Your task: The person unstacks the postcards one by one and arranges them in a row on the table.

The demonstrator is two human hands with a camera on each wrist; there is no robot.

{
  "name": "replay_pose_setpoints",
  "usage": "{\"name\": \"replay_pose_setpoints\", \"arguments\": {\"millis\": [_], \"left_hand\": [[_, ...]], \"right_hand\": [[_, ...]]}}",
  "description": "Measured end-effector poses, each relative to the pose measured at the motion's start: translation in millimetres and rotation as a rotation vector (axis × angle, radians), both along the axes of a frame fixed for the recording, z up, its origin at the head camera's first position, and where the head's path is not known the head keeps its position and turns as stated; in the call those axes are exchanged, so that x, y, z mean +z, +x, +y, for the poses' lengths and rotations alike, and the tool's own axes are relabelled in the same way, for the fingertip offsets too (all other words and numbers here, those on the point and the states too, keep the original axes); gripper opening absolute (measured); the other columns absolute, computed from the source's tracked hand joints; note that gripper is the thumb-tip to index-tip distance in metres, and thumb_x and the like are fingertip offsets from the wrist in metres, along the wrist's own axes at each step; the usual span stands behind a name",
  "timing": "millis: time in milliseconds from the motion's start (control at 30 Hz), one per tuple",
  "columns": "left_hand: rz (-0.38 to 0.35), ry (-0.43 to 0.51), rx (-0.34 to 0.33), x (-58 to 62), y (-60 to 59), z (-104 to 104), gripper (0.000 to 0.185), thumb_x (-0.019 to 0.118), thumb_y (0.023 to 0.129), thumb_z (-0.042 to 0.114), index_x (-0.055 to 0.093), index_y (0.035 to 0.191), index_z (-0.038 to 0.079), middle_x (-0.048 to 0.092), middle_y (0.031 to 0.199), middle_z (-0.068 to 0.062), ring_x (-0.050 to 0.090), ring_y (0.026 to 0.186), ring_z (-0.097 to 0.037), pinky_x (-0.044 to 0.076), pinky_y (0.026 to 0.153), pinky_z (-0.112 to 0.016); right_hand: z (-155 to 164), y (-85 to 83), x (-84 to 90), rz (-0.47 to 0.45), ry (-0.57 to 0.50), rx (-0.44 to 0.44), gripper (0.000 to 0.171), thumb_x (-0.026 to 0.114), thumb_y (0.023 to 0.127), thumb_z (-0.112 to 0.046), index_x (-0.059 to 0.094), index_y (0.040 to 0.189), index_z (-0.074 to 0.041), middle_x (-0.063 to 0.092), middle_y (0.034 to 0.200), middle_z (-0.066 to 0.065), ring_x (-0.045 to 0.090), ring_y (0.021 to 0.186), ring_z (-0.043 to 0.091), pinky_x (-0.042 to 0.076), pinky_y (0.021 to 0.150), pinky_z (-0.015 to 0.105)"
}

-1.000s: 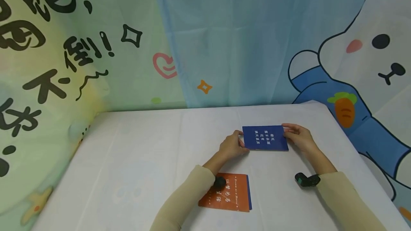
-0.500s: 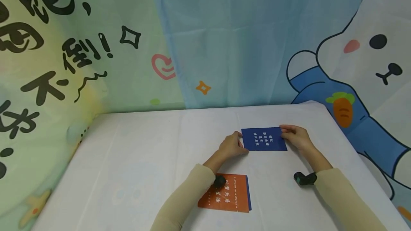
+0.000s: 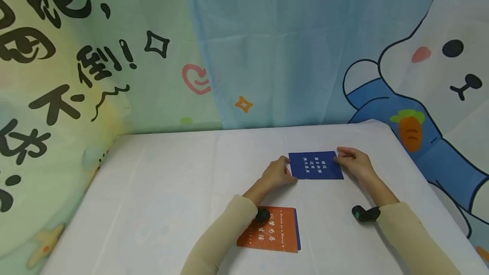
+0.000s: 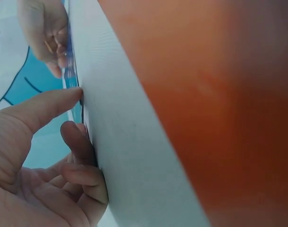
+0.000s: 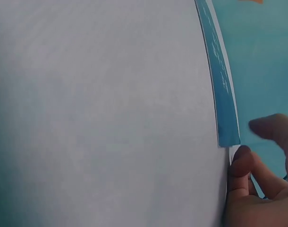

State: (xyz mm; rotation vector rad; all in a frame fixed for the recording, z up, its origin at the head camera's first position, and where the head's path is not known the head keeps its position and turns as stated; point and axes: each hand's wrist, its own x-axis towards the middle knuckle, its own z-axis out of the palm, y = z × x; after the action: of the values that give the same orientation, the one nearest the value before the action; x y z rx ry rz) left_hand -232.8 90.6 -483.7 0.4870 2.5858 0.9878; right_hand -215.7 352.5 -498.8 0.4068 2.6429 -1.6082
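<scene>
Two booklets lie on the white worktop [image 3: 160, 190]. The orange booklet [image 3: 272, 234] sits flat near the person, partly under the left forearm, untouched. The blue booklet [image 3: 315, 165] lies farther out, flat, between both hands: the left hand [image 3: 276, 174] pinches its left edge, the right hand [image 3: 353, 164] its right edge, so neither has let go. Against a second ago, the blue booklet has settled lower; the hands have barely shifted.

Orange booklet [image 3: 272, 234], near on the worktop, carries white lettering "Dream as a Horse" beside Chinese characters too small to read; blue booklet [image 3: 315, 165] has unreadable white characters; backdrop [image 3: 76, 67] at left shows "不倒!"
</scene>
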Motion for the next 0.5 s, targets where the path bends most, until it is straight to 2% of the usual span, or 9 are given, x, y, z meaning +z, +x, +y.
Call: {"name": "replay_pose_setpoints", "arguments": {"millis": [133, 200, 333, 500], "left_hand": [[-0.016, 0.029, 0.009, 2.5, -0.4, -2, 0.064, 0.080, 0.080, 0.021, 0.050, 0.134, 0.003, 0.054, 0.073, 0.004, 0.047, 0.064, -0.008, 0.036, 0.060, -0.020], [-0.029, 0.035, 0.021, 3.2, 0.4, -2, 0.069, 0.080, 0.081, 0.022, 0.046, 0.138, 0.004, 0.054, 0.073, 0.003, 0.047, 0.065, -0.009, 0.037, 0.062, -0.021], [-0.053, 0.049, 0.041, 4.1, 3.0, -5, 0.077, 0.078, 0.083, 0.027, 0.037, 0.144, 0.006, 0.054, 0.074, 0.003, 0.048, 0.065, -0.009, 0.038, 0.063, -0.022], [-0.046, 0.067, 0.038, 4.5, 6.0, -9, 0.071, 0.068, 0.091, 0.036, 0.035, 0.146, 0.006, 0.055, 0.074, 0.002, 0.049, 0.062, -0.010, 0.038, 0.059, -0.022]], "right_hand": [[1, 0.7, 4.5, 0.010, -0.078, -0.024, 0.059, 0.060, 0.096, -0.019, 0.038, 0.144, 0.005, 0.051, 0.109, 0.005, 0.050, 0.083, 0.000, 0.047, 0.070, 0.012], [0, 1.4, 6.7, 0.006, -0.085, -0.035, 0.062, 0.061, 0.096, -0.021, 0.035, 0.146, 0.004, 0.051, 0.107, 0.003, 0.051, 0.080, 0.000, 0.048, 0.069, 0.014], [-3, 3.8, 10.6, -0.004, -0.065, -0.063, 0.070, 0.063, 0.095, -0.024, 0.029, 0.149, 0.002, 0.051, 0.110, 0.006, 0.053, 0.075, -0.001, 0.048, 0.065, 0.018], [-8, 9.0, 16.7, -0.010, -0.050, -0.064, 0.072, 0.063, 0.094, -0.025, 0.027, 0.150, 0.001, 0.050, 0.118, 0.014, 0.055, 0.072, -0.002, 0.047, 0.064, 0.021]]}}
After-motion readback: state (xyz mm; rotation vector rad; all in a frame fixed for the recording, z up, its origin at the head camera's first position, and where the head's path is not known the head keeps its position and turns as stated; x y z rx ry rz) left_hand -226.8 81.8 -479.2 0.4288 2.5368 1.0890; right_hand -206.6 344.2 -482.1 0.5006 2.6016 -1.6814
